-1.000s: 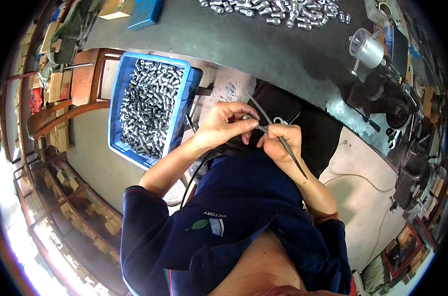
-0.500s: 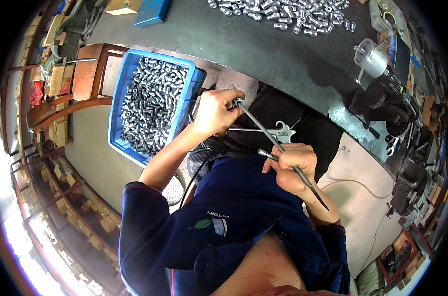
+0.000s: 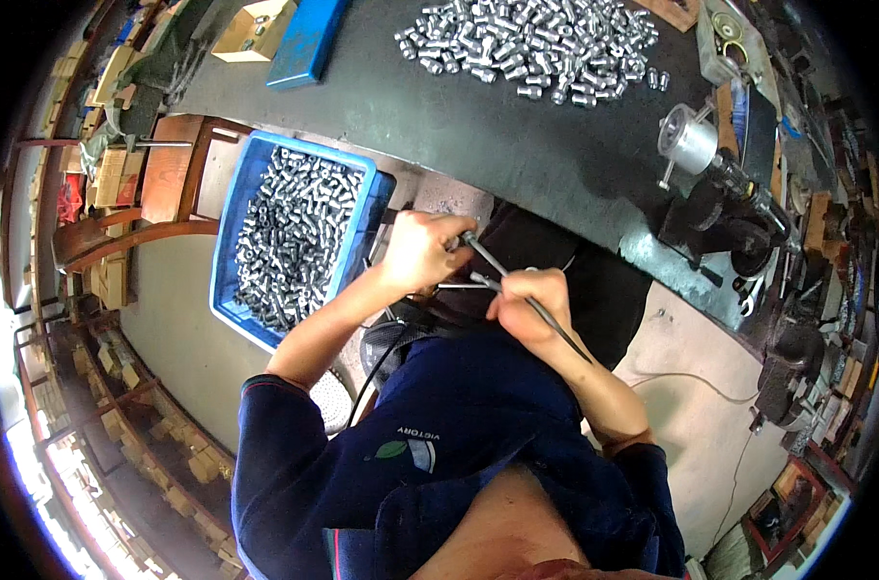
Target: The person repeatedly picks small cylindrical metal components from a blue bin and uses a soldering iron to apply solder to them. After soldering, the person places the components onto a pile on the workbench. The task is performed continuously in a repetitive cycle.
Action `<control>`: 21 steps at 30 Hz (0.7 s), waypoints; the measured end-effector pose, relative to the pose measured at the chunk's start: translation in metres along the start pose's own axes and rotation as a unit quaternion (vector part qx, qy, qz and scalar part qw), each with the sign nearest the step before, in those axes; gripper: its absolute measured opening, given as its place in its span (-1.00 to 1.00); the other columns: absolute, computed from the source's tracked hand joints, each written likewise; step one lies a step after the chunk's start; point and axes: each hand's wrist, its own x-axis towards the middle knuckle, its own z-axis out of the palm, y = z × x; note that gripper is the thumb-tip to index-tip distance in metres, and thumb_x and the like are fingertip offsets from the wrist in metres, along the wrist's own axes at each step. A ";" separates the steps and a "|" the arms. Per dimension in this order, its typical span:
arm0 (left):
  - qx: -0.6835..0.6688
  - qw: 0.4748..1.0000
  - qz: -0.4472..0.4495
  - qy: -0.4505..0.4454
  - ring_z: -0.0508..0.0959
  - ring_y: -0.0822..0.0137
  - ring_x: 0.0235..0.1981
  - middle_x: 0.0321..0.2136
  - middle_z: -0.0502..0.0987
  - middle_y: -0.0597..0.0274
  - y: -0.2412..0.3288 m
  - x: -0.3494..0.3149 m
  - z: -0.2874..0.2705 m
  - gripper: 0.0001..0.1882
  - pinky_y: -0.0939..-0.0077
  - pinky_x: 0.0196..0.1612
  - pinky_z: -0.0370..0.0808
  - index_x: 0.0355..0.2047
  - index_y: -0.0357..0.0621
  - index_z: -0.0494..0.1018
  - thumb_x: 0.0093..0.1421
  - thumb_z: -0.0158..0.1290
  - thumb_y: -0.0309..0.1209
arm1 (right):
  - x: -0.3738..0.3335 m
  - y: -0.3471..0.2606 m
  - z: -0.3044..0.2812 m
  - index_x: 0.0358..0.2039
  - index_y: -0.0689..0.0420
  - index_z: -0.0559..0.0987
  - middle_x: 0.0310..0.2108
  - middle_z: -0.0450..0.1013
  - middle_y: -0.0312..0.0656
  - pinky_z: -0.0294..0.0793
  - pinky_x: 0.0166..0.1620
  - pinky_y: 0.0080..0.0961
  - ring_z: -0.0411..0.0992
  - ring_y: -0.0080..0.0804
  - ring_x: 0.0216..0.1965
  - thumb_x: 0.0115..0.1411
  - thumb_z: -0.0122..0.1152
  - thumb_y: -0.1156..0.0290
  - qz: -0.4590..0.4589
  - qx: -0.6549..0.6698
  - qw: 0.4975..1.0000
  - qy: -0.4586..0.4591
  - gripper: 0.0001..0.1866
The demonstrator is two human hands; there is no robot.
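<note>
My left hand point(image 3: 422, 253) is closed round a small metal fitting point(image 3: 468, 238), mostly hidden by the fingers. A slim grey metal rod point(image 3: 493, 259) meets this fitting at its upper end; I cannot tell how far it goes in. My right hand point(image 3: 534, 302) grips the rod partway along, and its thin lower end point(image 3: 567, 340) lies over my right forearm. Out of the same hand, toward the left, pokes the end of a short metal piece point(image 3: 484, 280). Just below my left fingers runs a thin metal tube point(image 3: 457, 286), its right end hidden behind my right hand.
A blue bin point(image 3: 229, 222) full of small metal fittings stands at my left, beside a wooden chair point(image 3: 172, 174). On the dark workbench point(image 3: 391, 126) lie a heap of shiny fittings point(image 3: 536, 43), a blue box point(image 3: 306, 43) and a cylindrical metal fixture point(image 3: 689, 140).
My right hand has moved up and left toward my left hand, sliding up along the rod. My left hand has dropped slightly. The silver blow gun body seen earlier is now hidden.
</note>
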 end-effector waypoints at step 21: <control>-0.130 0.976 -0.130 0.120 0.57 0.46 -0.41 -0.45 0.57 0.15 -0.060 0.088 -0.103 -0.63 0.62 -0.26 0.46 -0.03 -0.29 0.36 0.15 0.06 -0.43 | -0.039 -0.028 -0.005 -0.81 0.27 0.15 -0.76 0.19 -0.18 0.43 -0.64 -0.50 0.24 -0.48 -0.77 -0.23 -0.12 0.83 0.006 0.103 0.987 0.127 -0.78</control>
